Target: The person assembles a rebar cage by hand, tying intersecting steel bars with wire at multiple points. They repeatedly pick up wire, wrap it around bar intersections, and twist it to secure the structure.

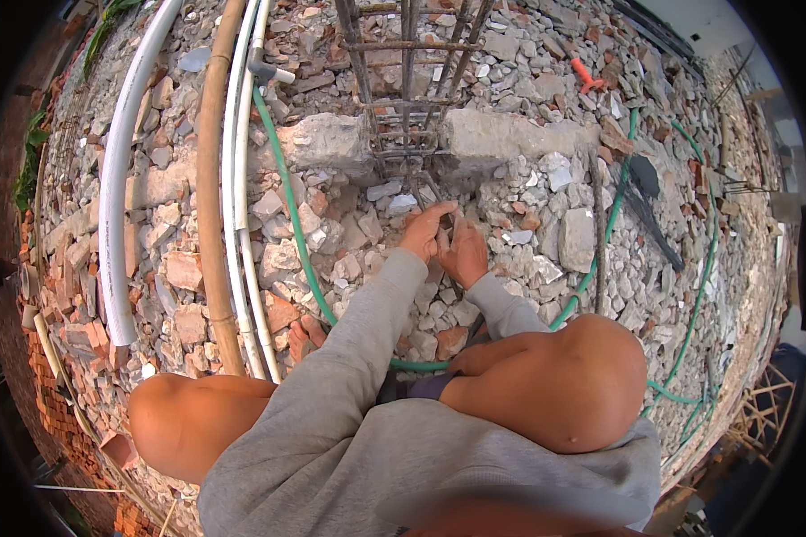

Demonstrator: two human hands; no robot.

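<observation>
My left hand (pixel 424 231) and my right hand (pixel 465 254) meet low over the rubble, just in front of the foot of a rebar cage (pixel 407 67). Both hands are closed, fingers bent close together. Between them shows a small dark thing, and a thin dark bar (pixel 431 186) slants from the fingers toward the cage's base; what exactly I grip is mostly covered by my fingers. The cage stands upright in a gap between two stretches of broken concrete beam (pixel 519 139). Loose broken stones (pixel 387 191) lie around my hands.
A green hose (pixel 287 192) curves past both sides of me. On the left lie a bamboo pole (pixel 211 170), thin white pipes (pixel 242 179) and a thick white pipe (pixel 116 206). At the far right are an orange handle (pixel 586 77) and a long dark strip (pixel 654 227).
</observation>
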